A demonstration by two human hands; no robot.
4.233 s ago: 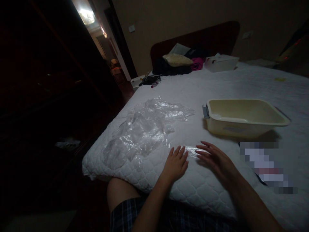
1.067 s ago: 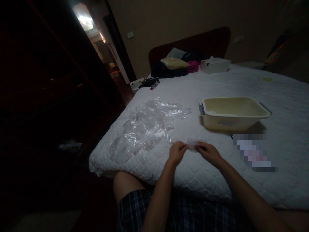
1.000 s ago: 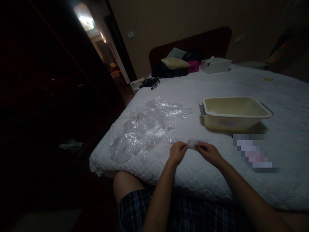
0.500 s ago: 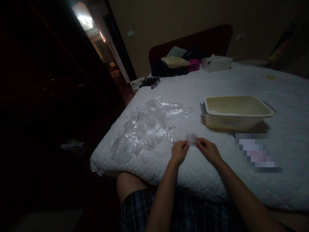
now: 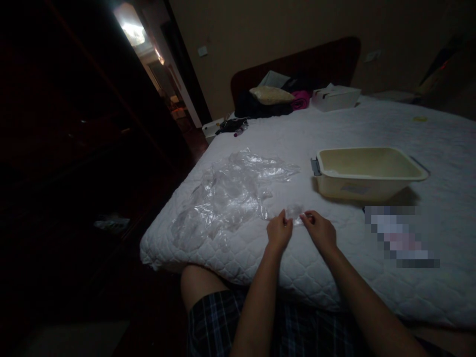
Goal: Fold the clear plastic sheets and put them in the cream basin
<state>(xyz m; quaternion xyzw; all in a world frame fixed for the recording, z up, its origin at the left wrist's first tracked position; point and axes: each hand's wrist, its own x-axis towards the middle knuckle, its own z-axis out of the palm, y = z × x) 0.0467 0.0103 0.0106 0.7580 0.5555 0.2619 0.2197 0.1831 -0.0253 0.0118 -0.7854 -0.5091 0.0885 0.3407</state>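
Note:
My left hand (image 5: 279,232) and my right hand (image 5: 320,230) pinch a small folded piece of clear plastic (image 5: 295,211) between their fingertips, low over the white quilted bed (image 5: 334,277). Just to the left lies a loose heap of crumpled clear plastic bags (image 5: 230,193). A cream plastic tub (image 5: 368,173) with a grey handle stands behind my right hand, on the bed.
A white box (image 5: 335,97) and a pile of clothes with a beige cushion (image 5: 271,95) lie by the dark headboard. Small dark items (image 5: 233,126) sit at the bed's far left corner. The floor to the left is dark; a lit doorway (image 5: 148,44) opens beyond.
Earlier both hands lay flat and open on the plastic piece. They then pinched it and folded it small; since half a second ago they shifted slightly, still holding it.

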